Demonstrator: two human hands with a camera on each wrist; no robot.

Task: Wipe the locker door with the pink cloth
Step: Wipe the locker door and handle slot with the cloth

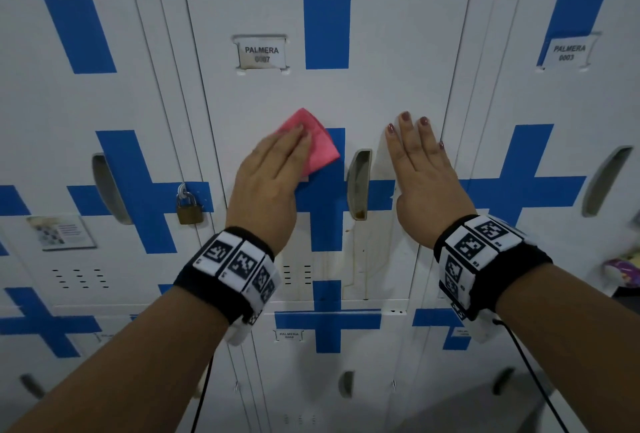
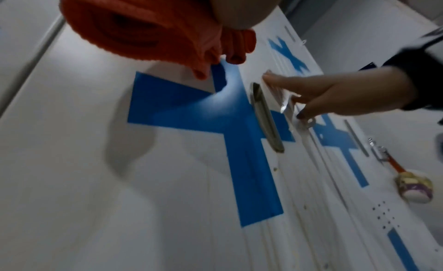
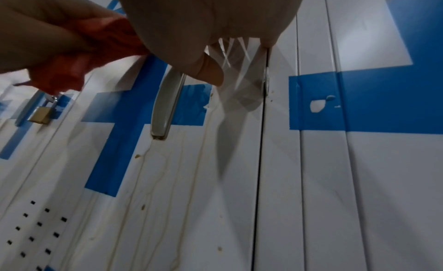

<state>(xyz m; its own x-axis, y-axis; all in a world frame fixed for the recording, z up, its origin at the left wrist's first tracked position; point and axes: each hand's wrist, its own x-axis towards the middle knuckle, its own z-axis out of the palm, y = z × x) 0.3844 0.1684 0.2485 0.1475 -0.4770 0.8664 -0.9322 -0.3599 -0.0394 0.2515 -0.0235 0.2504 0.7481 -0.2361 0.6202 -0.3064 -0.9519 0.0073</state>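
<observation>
Pink cloth [image 1: 313, 141] lies flat under our left hand [image 1: 268, 183], the straight fingers [image 1: 294, 141] pressing it against the white door [image 1: 381, 86]; nothing is curled round it. In the left wrist view the cloth [image 2: 134, 26] bunches in folds under the palm. It sits on the door just left of the handle [image 1: 358, 183], over the upper arm of the blue tape cross [image 1: 327, 224]. Our right hand [image 1: 420, 176] is spread flat too, fingers [image 1: 408, 134] straight and slightly apart, palm against the door just right of the handle, holding nothing. Past the left fingertips, higher on the door, is a label [image 1: 261, 55] reading PALMERA. Below both wrists we see brownish drip stains [image 3: 153, 180] running down from the handle, and vent slots [image 1: 298, 275]. Further left of the cloth a brass padlock [image 1: 188, 209] hangs on the neighbouring locker.
</observation>
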